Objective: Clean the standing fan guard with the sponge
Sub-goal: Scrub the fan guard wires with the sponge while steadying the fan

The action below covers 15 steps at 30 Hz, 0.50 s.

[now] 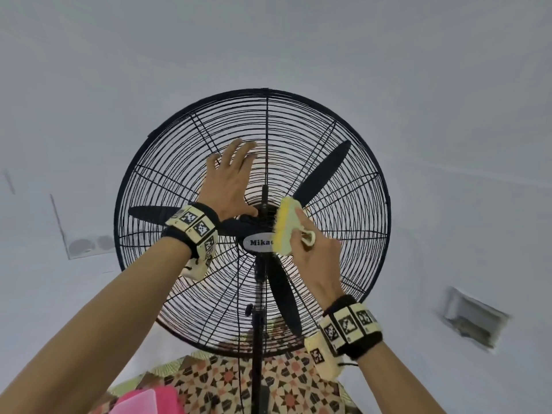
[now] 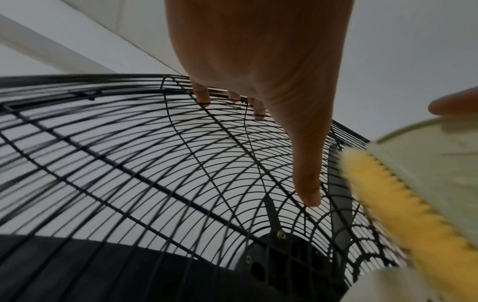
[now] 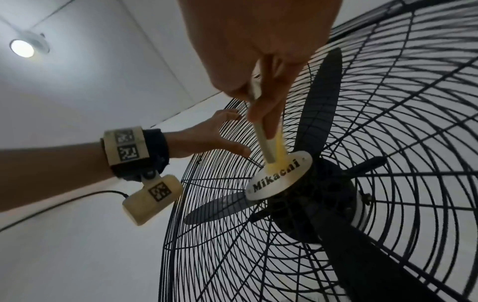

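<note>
Left of centre in the head view, the left hand [image 1: 231,180] lies flat with fingers spread, bracing the fan guard [image 1: 149,234]. Right of centre, the right hand [image 1: 316,258] grips the handle of the sponge [image 1: 285,227], its yellow face against the wires at the hub badge [image 1: 258,242]. Judgement: cleaning is in progress; the outer rings appear outstanding

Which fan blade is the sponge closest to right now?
The upper-right blade. Its root starts right beside the sponge held in the right hand; the left blade and the lower blade lie farther off.
</note>
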### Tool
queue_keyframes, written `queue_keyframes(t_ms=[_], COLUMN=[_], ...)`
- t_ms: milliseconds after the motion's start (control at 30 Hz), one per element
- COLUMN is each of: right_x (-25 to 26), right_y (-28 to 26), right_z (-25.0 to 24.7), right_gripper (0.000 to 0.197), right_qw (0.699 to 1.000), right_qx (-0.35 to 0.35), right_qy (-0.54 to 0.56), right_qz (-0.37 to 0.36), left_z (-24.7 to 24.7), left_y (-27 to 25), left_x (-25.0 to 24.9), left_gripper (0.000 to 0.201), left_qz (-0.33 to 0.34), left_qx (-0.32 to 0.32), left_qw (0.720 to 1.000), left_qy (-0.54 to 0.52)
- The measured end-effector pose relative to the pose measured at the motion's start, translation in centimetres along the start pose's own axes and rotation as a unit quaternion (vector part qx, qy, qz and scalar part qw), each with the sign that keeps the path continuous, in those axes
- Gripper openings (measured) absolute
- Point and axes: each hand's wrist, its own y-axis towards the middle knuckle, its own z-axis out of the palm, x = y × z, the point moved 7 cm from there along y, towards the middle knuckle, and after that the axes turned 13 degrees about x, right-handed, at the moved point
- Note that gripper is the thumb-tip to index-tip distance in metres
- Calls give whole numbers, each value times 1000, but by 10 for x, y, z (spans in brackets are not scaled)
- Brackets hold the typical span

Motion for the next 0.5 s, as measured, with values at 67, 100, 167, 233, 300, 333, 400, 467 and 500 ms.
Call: queue_keyframes(t_ms=[67,100,167,233,300,333,400,467,500], right_x=[1,-2,-7,-4,6,13,15,7,4], right_y=[-1,0,4,2,-2,-4,-3,3,5], right_z=[11,12,3,-2,7,15,23,14,7], right_gripper=[45,45,44,43,45,46,47,46,45], right_qw=[998,998,999,999,998,996,991,996,998], right_qx=[53,61,39,14,45,75,109,66,31], right_qy=[-10,-21,-36,-51,-40,-35,-46,-54,-62], right_qz=[-29,-25,4,11,-16,-38,-55,-20,-1], left_z=[-2,-2,-2,-2,-3,-4,-6,-6,-6], left_y=[-1,-2,-2,-2,-2,-2,-3,-4,-3], left_x=[-1,-1,1,1,0,-1,-2,-1,0], left_gripper=[134,133,133,133,133,132,132,132,131], left_qz=[0,1,1,-1,-4,-4,-7,-15,-20], left_qx=[-4,-7,-10,-5,-5,-7,-11,-5,-1], left_qw=[1000,1000,1000,1000,1000,1000,1000,1000,1000], left_qy=[-1,-3,-9,-12,-10,-8,-5,-1,2])
